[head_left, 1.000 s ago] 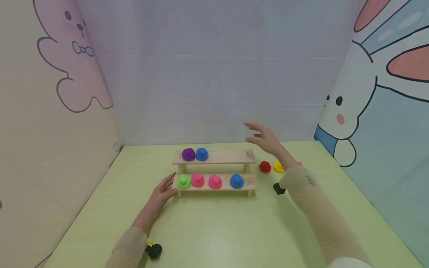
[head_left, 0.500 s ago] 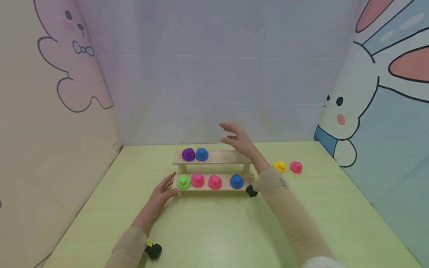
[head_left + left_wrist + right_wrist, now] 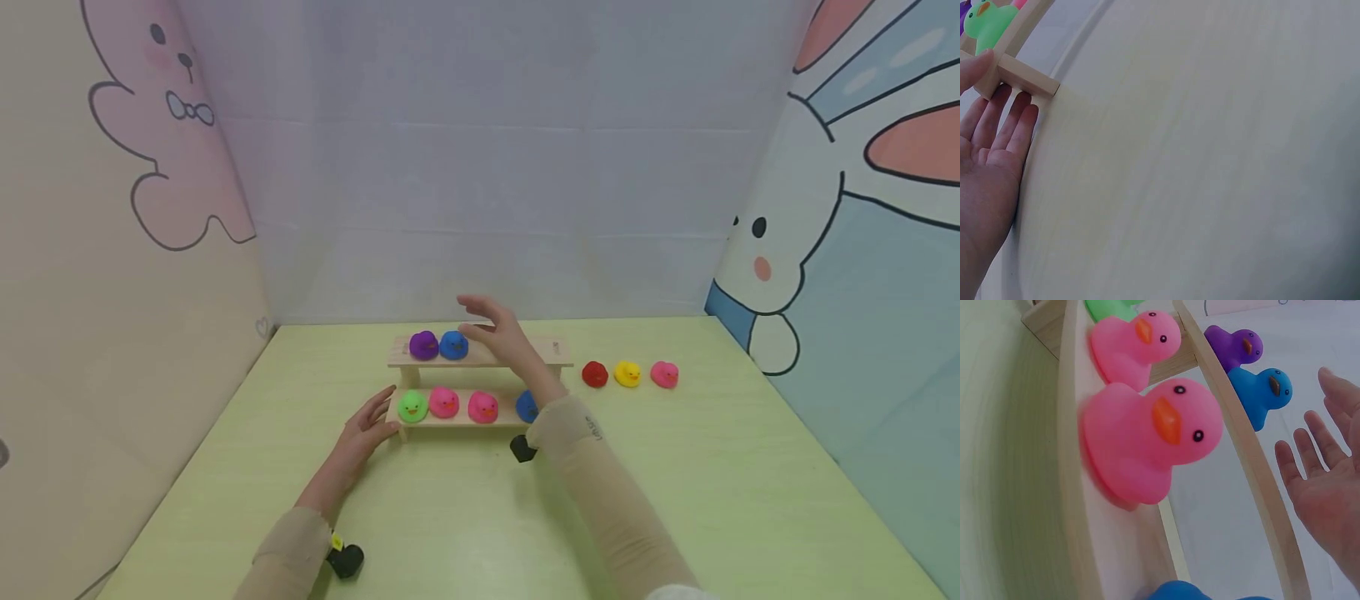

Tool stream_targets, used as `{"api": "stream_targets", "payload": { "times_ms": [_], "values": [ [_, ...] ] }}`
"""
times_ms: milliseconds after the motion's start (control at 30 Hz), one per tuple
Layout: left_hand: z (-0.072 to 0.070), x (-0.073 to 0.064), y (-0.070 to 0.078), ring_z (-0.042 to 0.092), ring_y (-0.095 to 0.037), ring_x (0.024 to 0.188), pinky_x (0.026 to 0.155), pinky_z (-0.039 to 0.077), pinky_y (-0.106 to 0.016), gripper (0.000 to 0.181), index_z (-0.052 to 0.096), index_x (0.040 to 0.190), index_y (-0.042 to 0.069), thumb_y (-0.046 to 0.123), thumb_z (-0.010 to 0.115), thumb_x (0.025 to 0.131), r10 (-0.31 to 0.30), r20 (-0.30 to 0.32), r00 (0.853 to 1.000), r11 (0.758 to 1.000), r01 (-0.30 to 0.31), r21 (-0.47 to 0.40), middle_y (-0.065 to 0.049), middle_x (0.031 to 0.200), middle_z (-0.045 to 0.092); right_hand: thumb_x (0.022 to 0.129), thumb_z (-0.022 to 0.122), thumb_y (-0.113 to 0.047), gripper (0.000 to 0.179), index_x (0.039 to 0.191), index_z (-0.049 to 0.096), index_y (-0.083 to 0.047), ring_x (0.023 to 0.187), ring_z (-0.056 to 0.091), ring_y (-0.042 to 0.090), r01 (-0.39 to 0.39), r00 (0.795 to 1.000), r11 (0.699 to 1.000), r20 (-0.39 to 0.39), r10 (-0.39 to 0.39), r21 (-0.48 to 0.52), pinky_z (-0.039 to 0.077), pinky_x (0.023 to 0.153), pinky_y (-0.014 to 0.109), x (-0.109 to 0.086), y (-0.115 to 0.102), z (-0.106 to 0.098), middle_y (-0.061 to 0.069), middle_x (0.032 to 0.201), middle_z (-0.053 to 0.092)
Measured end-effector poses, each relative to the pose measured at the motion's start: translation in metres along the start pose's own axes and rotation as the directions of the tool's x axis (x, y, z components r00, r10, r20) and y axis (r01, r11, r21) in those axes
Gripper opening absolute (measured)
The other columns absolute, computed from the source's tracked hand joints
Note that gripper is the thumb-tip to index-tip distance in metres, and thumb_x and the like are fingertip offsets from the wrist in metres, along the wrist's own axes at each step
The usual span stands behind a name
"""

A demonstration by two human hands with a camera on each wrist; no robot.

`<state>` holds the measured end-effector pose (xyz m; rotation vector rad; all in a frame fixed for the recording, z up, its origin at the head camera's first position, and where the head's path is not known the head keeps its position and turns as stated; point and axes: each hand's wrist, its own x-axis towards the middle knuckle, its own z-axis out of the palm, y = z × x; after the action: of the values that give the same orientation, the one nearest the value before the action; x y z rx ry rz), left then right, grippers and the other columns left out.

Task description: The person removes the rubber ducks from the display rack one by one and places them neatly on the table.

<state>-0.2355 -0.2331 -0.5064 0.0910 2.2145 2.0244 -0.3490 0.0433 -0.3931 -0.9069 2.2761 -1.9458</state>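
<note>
A two-tier wooden shelf [image 3: 553,350] stands mid-table. On its upper tier sit a purple rubber duck [image 3: 423,345] and a blue rubber duck [image 3: 453,345]. The lower tier bears a green duck [image 3: 412,407], two pink ducks [image 3: 483,407] and a second blue duck [image 3: 526,407], partly covered by my right forearm. My left hand [image 3: 365,427] touches the shelf's left end, its fingers mostly straight in the left wrist view. Over the upper tier, beside the upper blue duck, is my right hand [image 3: 501,332], fingers relaxed and holding nothing.
Right of the shelf, a red duck [image 3: 595,374], a yellow duck [image 3: 627,374] and another pink duck [image 3: 664,374] lie in a row on the table [image 3: 465,517]. A white curtain [image 3: 480,167] hangs behind. Cartoon-printed walls flank both sides.
My right hand has travelled left, from near the red duck to over the upper tier, and dropped slightly. The left hand stays at the shelf's end. No duck has moved.
</note>
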Motion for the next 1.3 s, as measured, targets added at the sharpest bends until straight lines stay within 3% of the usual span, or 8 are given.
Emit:
{"api": "stream_targets", "payload": {
  "times_ms": [233,533,733,1000,1300],
  "values": [
    [0.001,-0.001,0.003,0.034,-0.034,0.146,0.123,0.024,-0.052,0.069,0.026,0.157,0.023,0.015,0.059,0.097,-0.003,0.002,1.0,1.0,0.003,-0.004,-0.014,0.16,0.033,0.096,0.063,-0.009,0.049,0.144,0.049,-0.008,0.142,0.04,0.03,-0.022,0.999,1.0,0.038,0.021,0.022,0.038,0.117,0.049,-0.003,0.007,0.005,0.014,0.15,0.048],
    [0.002,0.001,0.004,0.035,-0.032,0.146,0.121,0.026,-0.049,0.068,0.025,0.157,0.024,0.015,0.058,0.098,0.005,0.006,1.0,1.0,-0.005,0.002,-0.012,0.16,0.034,0.097,0.062,-0.011,0.043,0.139,0.053,-0.005,0.135,0.05,0.033,-0.002,0.986,0.997,0.165,0.015,-0.081,0.045,0.113,0.041,-0.008,0.007,0.004,0.014,0.145,0.051],
    [0.002,0.005,0.002,0.038,-0.032,0.144,0.122,0.027,-0.052,0.069,0.027,0.157,0.024,0.02,0.061,0.097,0.0,-0.018,1.0,0.999,0.001,0.032,-0.013,0.159,0.035,0.098,0.06,-0.01,0.041,0.138,0.053,-0.004,0.132,0.054,0.034,-0.042,0.982,0.993,0.176,0.061,-0.115,0.051,0.106,0.038,-0.012,0.005,0.004,0.014,0.143,0.053],
    [0.002,0.002,0.002,0.041,-0.032,0.142,0.12,0.028,-0.049,0.069,0.028,0.157,0.023,0.017,0.061,0.097,0.017,-0.02,1.0,1.0,-0.016,0.02,-0.013,0.157,0.038,0.097,0.061,-0.009,0.043,0.14,0.052,-0.005,0.128,0.057,0.033,-0.031,0.981,0.994,0.188,0.051,-0.104,0.055,0.1,0.035,-0.014,0.007,0.005,0.014,0.143,0.054],
    [0.002,-0.001,0.002,0.048,-0.018,0.134,0.119,0.031,-0.046,0.068,0.027,0.157,0.022,0.017,0.061,0.097,0.033,-0.021,0.999,0.999,-0.032,0.035,-0.013,0.157,0.039,0.097,0.06,-0.008,0.04,0.137,0.055,-0.007,0.128,0.057,0.035,-0.023,0.984,0.997,0.175,0.035,-0.069,0.055,0.1,0.034,-0.013,0.009,0.004,0.014,0.141,0.055]
  ]
}}
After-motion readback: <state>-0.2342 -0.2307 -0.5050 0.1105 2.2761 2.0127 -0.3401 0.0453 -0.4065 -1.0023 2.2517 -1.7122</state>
